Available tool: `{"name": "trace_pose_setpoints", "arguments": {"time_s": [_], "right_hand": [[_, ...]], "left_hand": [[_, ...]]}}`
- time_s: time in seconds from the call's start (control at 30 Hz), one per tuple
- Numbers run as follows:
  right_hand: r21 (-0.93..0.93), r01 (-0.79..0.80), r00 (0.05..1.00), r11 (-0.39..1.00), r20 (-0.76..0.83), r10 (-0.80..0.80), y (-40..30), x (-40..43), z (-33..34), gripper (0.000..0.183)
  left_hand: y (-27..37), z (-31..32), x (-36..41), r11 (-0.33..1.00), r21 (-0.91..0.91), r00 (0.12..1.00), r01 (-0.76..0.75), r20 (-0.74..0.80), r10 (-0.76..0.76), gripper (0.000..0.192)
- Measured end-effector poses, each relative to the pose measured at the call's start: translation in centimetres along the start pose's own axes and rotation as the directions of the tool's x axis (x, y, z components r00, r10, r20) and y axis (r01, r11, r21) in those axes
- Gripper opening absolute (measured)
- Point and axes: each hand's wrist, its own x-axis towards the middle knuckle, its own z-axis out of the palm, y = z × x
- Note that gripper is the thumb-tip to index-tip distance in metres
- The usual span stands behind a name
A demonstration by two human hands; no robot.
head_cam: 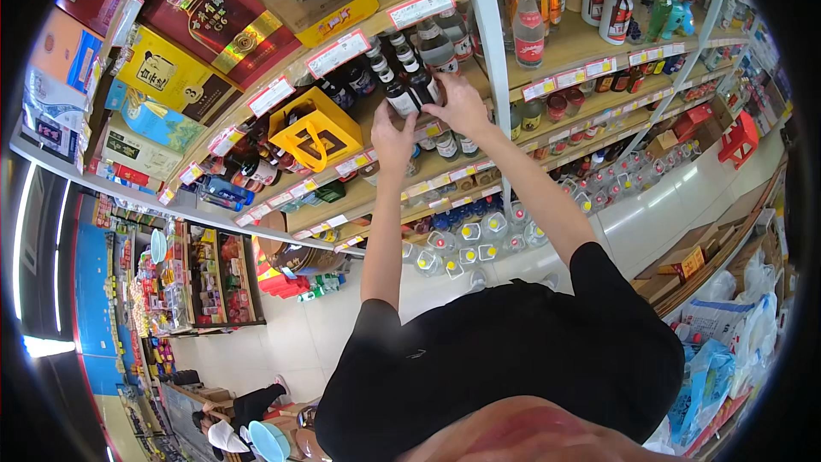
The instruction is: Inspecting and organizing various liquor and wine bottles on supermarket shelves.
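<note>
Two dark glass bottles with white labels stand side by side at the front of a wooden shelf. My left hand (392, 135) is closed around the lower part of the left dark bottle (399, 97). On the right dark bottle (420, 82) rests my right hand (460, 102), its fingers around the lower right side. More dark bottles of the same look are just behind them. Clear glass bottles (437, 48) with pale labels stand to their right, beside the white upright. A yellow gift carton (317, 125) with a ribbon handle sits on the shelf to the left.
Boxed liquor (221, 13) fills the shelf above. A white shelf upright (485, 19) is close to my right hand. Large clear jugs (494, 224) with coloured caps stand on the floor below. A red stool (739, 140) is far right; another person (256, 407) is at the lower left.
</note>
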Motion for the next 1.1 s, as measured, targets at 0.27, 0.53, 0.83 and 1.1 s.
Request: {"name": "trace_pose_setpoints", "arguments": {"time_s": [0.27, 0.53, 0.83, 1.1], "right_hand": [[-0.167, -0.101, 0.994, 0.981, 0.016, 0.105, -1.5, 0.1, 0.6, 0.071], [-0.14, -0.096, 0.995, 0.985, -0.021, 0.094, -1.2, -0.3, 0.7, 0.064], [-0.251, -0.041, 0.98, 0.967, -0.197, -0.01, -4.3, -1.7, -0.7, 0.059], [0.11, -0.271, 0.904, 0.956, -0.312, 0.292, 1.1, -20.7, -4.0, 0.014]], "left_hand": [[0.2, -1.2, 0.8, 0.998, -0.061, 0.999, 0.034, 0.026, -0.032, 0.061], [0.3, -1.5, 1.0, 0.993, -0.114, 0.996, 0.037, 0.086, -0.028, 0.06], [1.4, -1.2, -0.1, 0.998, -0.012, 0.995, -0.058, -0.082, 0.057, 0.066], [2.9, 3.2, -19.4, 0.965, -0.222, 0.954, -0.137, 0.235, 0.189, 0.04]]}}
